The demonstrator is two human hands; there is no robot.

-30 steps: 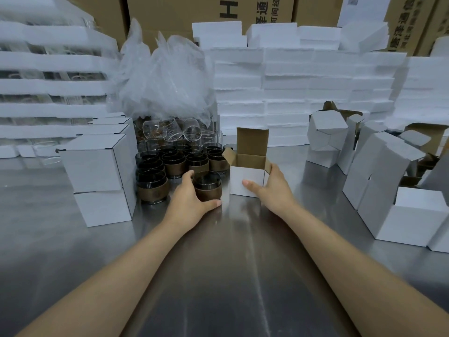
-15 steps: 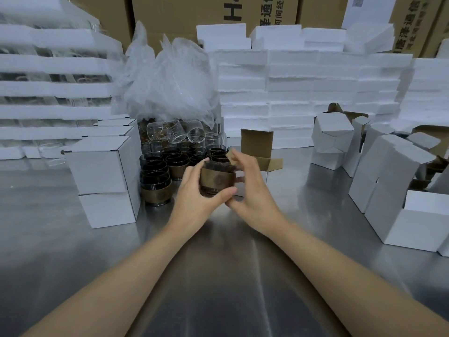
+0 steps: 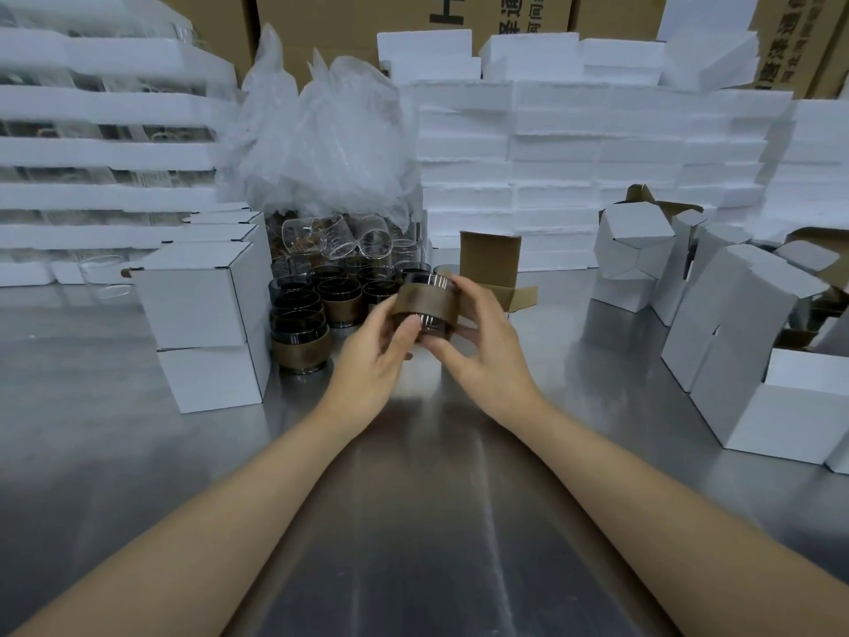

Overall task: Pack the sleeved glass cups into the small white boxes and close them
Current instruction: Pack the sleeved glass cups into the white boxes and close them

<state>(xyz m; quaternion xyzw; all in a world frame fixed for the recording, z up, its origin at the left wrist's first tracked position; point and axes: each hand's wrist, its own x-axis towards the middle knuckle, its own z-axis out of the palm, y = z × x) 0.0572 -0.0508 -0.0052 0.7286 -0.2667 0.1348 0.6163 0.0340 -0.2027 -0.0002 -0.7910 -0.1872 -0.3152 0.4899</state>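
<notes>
We've got the sleeved cup [image 3: 425,303] tipped sideways, left hand [image 3: 372,356] & right hand [image 3: 482,351] both curled round it, above mid table [image 3: 413,498], just in front of the open white box [image 3: 489,264] nr the far edge.

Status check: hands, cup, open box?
Hands: left hand and right hand both grip the sleeved cup, above the table. The open box behind, flaps up, cup not in yet. Nothing between them.

Our arms show bare from the near edge onward: the left forearm [image 3: 206,521] and the right forearm [image 3: 643,498] are slim and smooth, narrowing to the wrists. Our left grip [image 3: 370,365] and right grip [image 3: 491,356] are bare hands with slender fingers [image 3: 475,294], and the left thumb's nail [image 3: 410,325] is cut short.
</notes>
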